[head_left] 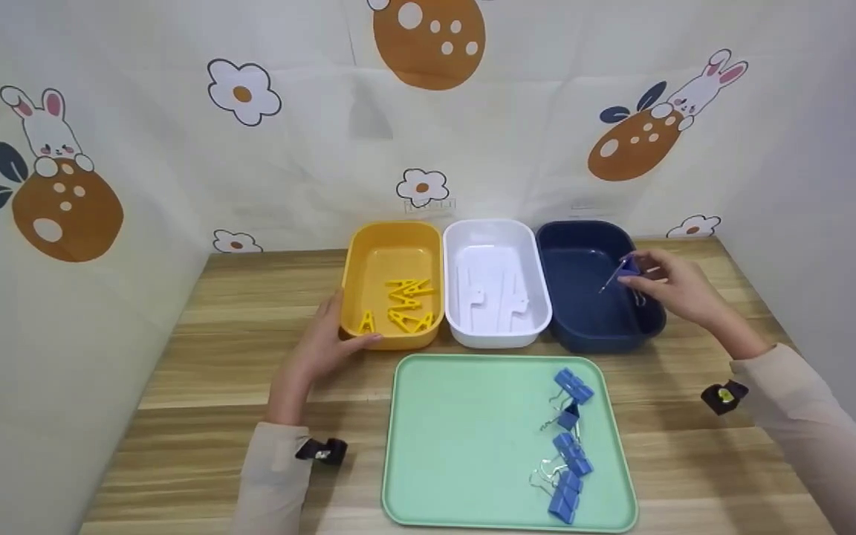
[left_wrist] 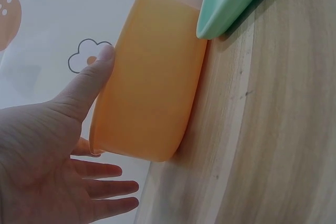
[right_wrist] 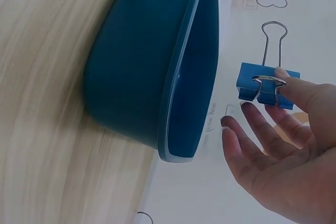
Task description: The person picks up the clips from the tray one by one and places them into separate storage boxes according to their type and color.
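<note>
My right hand [head_left: 677, 288] pinches a blue binder clip [right_wrist: 268, 85] between thumb and fingers, over the right side of the dark blue bin [head_left: 573, 334]. The clip's wire handles stick out to either side. At the left, my left hand [head_left: 322, 338] rests against the near left corner of the yellow bin [head_left: 406, 342], its thumb along the rim and its other fingers extended. Several yellow clips [head_left: 402, 301] lie inside that bin. More blue binder clips [head_left: 566, 496] form a column along the right side of the green tray [head_left: 465, 438].
Between the two coloured bins stands a white bin [head_left: 497, 340] with several white pieces [head_left: 519, 305] inside. All three bins line up near the patterned wall covering [head_left: 309, 163]. The green tray lies in front of them on the wooden table [head_left: 198, 386].
</note>
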### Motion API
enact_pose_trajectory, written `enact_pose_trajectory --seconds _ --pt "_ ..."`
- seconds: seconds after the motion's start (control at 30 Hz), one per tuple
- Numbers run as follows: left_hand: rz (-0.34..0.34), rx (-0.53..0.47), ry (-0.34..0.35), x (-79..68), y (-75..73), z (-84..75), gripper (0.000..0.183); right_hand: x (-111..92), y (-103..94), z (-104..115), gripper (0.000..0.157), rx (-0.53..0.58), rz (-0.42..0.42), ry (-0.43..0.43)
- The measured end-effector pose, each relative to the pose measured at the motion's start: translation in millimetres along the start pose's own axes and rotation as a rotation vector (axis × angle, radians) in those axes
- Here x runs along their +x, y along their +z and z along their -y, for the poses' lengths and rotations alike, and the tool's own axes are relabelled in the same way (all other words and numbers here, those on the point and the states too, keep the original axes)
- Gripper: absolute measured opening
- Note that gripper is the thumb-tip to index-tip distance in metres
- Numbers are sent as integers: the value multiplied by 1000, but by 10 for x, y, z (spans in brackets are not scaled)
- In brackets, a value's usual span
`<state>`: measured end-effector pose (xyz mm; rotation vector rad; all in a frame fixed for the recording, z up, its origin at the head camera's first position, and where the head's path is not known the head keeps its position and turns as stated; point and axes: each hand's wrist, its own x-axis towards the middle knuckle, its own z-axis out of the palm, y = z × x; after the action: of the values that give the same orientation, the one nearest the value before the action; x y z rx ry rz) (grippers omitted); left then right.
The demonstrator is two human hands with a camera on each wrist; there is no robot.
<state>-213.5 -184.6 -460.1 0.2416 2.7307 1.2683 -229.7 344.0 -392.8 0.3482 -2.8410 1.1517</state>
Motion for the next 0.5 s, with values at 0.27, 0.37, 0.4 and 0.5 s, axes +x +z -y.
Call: enact_pose_trajectory --seconds 0.27,0.37,0.4,0.5 --pt "2 0 -24 9 13 -14 108 122 -21 -56 44 17 31 30" --pt "4 -2 -22 11 15 -8 107 159 -27 -55 43 12 22 14" --pt "4 -6 -20 10 14 -6 106 174 -30 -56 42 13 19 7" --pt "2 -16 -17 6 10 -6 105 223 -40 -58 38 26 19 -12"
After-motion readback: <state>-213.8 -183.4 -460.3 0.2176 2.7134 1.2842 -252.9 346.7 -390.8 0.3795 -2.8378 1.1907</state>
